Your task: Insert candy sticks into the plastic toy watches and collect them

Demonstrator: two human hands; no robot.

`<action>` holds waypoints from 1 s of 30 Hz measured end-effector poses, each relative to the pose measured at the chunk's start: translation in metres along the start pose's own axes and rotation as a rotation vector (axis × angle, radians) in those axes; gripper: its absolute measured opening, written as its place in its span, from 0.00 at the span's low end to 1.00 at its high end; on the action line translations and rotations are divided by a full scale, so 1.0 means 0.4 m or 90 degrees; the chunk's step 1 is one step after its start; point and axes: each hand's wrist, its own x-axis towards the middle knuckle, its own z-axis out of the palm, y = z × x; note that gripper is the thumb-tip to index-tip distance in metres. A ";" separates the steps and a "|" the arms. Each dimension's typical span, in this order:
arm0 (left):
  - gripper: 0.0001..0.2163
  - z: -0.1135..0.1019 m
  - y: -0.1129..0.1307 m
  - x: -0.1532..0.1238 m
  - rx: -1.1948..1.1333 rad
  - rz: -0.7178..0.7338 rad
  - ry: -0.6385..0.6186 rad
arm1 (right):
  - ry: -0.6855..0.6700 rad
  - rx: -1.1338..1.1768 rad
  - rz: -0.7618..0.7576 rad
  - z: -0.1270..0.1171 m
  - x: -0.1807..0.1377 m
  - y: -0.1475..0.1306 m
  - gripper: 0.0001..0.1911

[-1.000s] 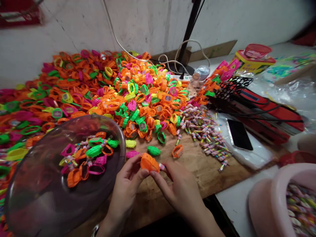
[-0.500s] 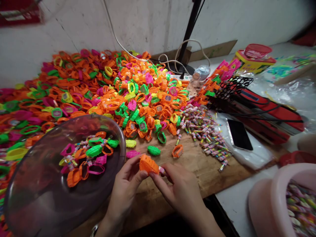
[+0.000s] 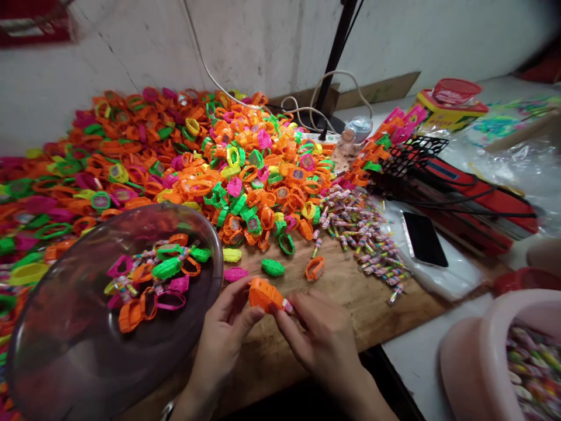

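My left hand (image 3: 228,330) is closed around an orange toy watch (image 3: 263,295), its thumb at the near side. At the watch's right end, my right hand (image 3: 322,333) pinches a small wrapped candy tube (image 3: 287,306), mostly covered by the fingers. Beyond my hands, a green toy watch (image 3: 273,267), a pink one (image 3: 235,273), a yellow one (image 3: 232,255) and an orange one (image 3: 314,268) lie on the wooden board (image 3: 377,316). More toy watches, some with candy tubes, lie in the clear purplish basin (image 3: 87,362) to the left.
A large heap of toy watches (image 3: 175,158) spreads along the wall. Candy tubes (image 3: 363,234) are piled at the right, beside a phone (image 3: 424,238) on plastic. A pink bucket (image 3: 464,351) of candies stands lower right. A black pole (image 3: 336,58) and white cable rise behind.
The orange watch and my right hand have shifted slightly to the right and down. My left hand has barely moved, and both keep their hold.
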 end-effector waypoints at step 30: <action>0.15 -0.004 0.084 0.000 0.314 0.080 0.026 | -0.106 0.101 0.059 0.014 0.008 -0.021 0.17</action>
